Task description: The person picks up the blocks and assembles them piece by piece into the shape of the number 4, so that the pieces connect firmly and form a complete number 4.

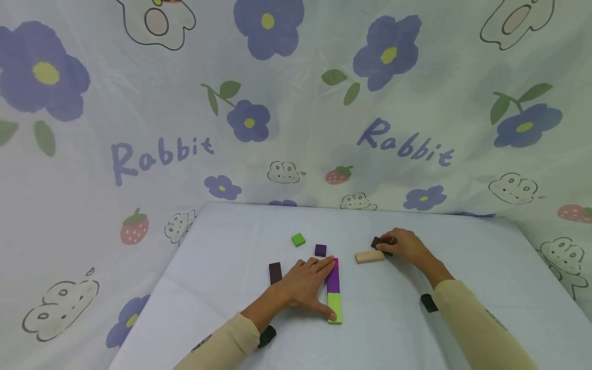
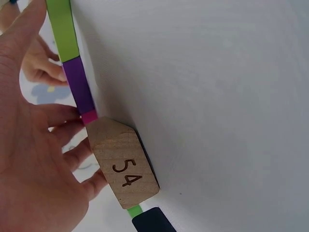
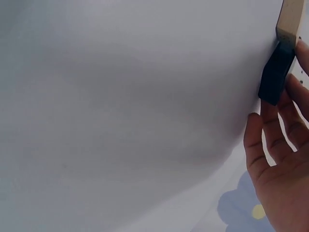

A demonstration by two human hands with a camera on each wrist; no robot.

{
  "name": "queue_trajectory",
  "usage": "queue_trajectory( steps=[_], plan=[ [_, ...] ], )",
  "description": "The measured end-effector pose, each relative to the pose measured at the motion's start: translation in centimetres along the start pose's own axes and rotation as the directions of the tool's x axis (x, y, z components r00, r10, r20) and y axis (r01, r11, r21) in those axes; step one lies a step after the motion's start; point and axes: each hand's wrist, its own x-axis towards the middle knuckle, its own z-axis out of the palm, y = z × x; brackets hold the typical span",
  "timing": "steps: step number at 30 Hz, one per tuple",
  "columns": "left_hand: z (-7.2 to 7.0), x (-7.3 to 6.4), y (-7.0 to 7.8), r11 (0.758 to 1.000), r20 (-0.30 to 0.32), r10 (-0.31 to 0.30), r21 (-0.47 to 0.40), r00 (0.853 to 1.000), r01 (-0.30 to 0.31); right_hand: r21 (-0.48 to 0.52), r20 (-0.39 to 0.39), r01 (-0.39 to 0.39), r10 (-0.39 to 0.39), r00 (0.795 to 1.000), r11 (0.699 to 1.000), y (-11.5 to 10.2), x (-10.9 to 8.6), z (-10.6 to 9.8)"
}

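Note:
My left hand spreads over a straight row of blocks, index fingertip at the magenta block and thumb on the lime block. Between those two lies a purple block. A wooden block marked 54 appears large below the fingers in the left wrist view. At the far right, my right hand pinches a dark block between thumb and fingers. Right beside it lies a pale wooden block; both blocks also show at the edge of the right wrist view.
A small green block and a small dark purple block lie beyond the left hand. Another dark brown block is left of it, partly hidden by the hand. A printed curtain stands behind the white table.

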Motion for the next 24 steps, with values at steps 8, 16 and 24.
queue_trajectory(
  steps=[8, 16, 24],
  plan=[
    [-0.1, 0.1, 0.0, 1.000, 0.006, -0.003, 0.000, 1.000, 0.003, -0.023, -0.030, -0.001, 0.001, 1.000, 1.000, 0.2, -0.4, -0.4],
    [0.1, 0.1, -0.1, 1.000, 0.000, 0.000, 0.006, 1.000, 0.000, -0.015, -0.048, 0.010, -0.011, 0.999, 1.000, 0.1, -0.6, -0.6],
    [0.0, -0.1, 0.1, 1.000, -0.004, 0.002, -0.005, 1.000, -0.002, -0.043, -0.040, 0.049, -0.051, 0.998, 0.998, -0.2, -1.1, -0.9]
  ],
)
